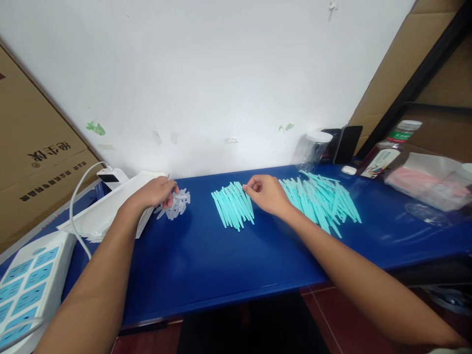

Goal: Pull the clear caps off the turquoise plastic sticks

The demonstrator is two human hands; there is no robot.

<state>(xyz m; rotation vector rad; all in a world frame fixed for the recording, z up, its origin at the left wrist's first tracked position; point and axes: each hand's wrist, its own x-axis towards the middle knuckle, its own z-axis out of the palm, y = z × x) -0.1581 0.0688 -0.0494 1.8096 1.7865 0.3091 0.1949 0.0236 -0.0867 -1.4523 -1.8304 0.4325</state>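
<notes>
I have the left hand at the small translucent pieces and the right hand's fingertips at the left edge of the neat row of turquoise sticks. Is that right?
Not quite: the head view shows the right hand with its fingertips at the right edge of the neat row of turquoise sticks. The left hand is at the small translucent pieces.

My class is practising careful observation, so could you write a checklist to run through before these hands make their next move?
1. Left hand at the small clear pieces: ok.
2. Left hand gripping a piece: cannot tell; the hand hides it.
3. Right hand beside the middle turquoise sticks: ok, at their right edge.
4. Middle sticks kept apart from the right-hand turquoise pile: ok, blue table shows between.
5. Right-hand pile neatly lined up: not ok, several sticks cross.
</notes>
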